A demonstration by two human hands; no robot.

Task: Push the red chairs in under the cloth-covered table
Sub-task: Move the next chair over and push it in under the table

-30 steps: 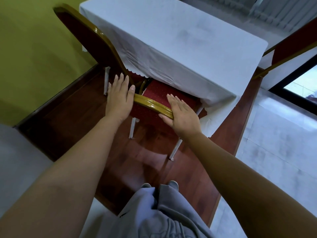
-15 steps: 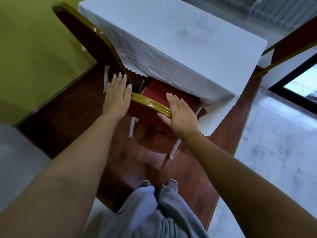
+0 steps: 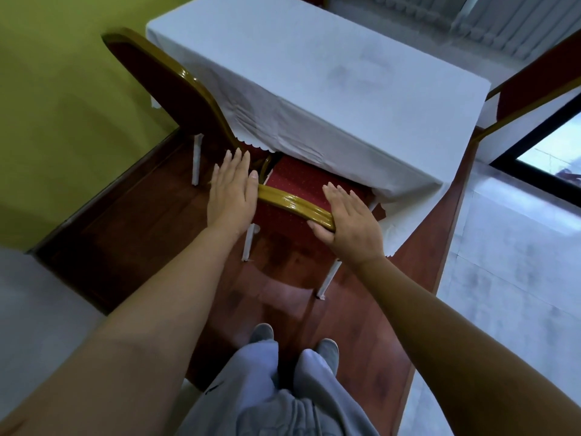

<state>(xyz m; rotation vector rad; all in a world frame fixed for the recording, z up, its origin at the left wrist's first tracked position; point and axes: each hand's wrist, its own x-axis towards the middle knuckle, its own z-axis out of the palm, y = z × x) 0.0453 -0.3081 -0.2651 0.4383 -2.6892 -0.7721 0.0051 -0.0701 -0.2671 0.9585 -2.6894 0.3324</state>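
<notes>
Left hand (image 3: pixel 232 192), flat with fingers extended and held together, rests palm-down on the left end of the gold top rail of the near red chair (image 3: pixel 295 206). Right hand (image 3: pixel 349 221) lies likewise flat on the right end of the same rail, fingers slightly spread and thumb tucked against the rail's rear face; neither hand wraps around the rail. The chair's red dotted seat sits partly beneath the hanging hem of the white tablecloth (image 3: pixel 314 89), with its backrest just outside the table edge and 2 white-wrapped rear legs standing on the dark wooden floor (image 3: pixel 132 234). A second red chair (image 3: pixel 163 89) stands at the table's left side, its backrest close against the cloth, 1 wrapped leg visible below. Part of a third red chair (image 3: pixel 534 89) shows at the upper right, beyond the table's far corner. The person's grey trousers (image 3: pixel 283 398) and 2 grey shoes appear at the lower centre, feet on the wooden floor behind the near chair. A green wall (image 3: pixel 63 89) borders the left; pale tiles (image 3: pixel 509 262) lie to the right.
</notes>
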